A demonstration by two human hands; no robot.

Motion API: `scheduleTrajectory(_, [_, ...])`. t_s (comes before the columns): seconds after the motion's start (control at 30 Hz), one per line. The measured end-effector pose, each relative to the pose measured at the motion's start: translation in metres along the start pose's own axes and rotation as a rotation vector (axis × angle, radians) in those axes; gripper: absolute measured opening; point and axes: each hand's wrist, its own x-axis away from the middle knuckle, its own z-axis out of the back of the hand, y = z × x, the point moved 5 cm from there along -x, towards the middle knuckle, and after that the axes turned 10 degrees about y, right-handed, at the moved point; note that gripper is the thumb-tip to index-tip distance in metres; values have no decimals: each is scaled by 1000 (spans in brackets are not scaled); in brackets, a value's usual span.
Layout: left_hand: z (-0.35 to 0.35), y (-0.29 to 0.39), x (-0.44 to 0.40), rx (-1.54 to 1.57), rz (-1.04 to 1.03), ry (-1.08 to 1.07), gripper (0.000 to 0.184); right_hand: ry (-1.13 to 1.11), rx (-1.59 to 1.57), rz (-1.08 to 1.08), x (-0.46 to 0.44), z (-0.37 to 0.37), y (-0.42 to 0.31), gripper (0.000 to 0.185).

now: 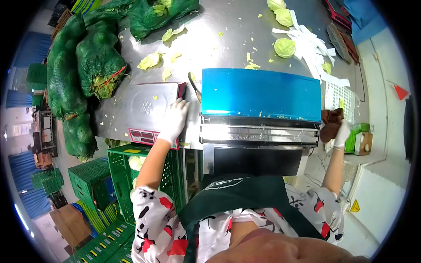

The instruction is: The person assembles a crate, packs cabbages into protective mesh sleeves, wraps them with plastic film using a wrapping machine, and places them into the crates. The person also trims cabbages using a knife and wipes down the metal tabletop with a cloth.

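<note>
My left hand point(174, 122), in a white glove, lies with fingers stretched out on the right edge of a red-framed scale point(147, 105). A few leaf scraps are on the scale's metal plate. At the far right my right hand point(343, 134), also gloved, has its fingers closed at a dark brown cloth point(330, 126); the fingertips are partly hidden. Between both hands stands a film-wrapping machine with a blue top point(261, 93). A shiny roller bar point(258, 133) and a dark plate point(256, 161) are on its near side.
Green net sacks of cabbages point(98, 57) lie at the left. Cabbage heads point(285, 47), loose leaves point(150, 60) and white strips point(309, 44) lie on the metal table point(210, 39). A white perforated basket point(340, 98) is at the right, a green crate point(123, 175) below the scale.
</note>
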Motion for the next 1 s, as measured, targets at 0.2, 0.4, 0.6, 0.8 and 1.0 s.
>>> scheduleTrajectory(0.2, [-101, 7, -61, -265, -317, -310, 42, 72, -1422, -351, -57, 148, -121, 43])
scheduleTrajectory(0.4, [-155, -17, -69, -146, -348, -179, 36, -96, -1228, -190, -104, 157, -290, 35])
scheduleTrajectory(0.6, [-26, -77, -120, 168, -193, 95, 26, -355, -69, 70, -135, 53, -424, 63])
scheduleTrajectory(0.8, [85, -161, -77, 398, 175, 648, 52, -898, -125, 9, -135, -93, -476, 89])
scheduleTrajectory(1.0, [105, -234, 47, 423, 506, 691, 43, -965, 237, -4, -115, -166, -499, 89])
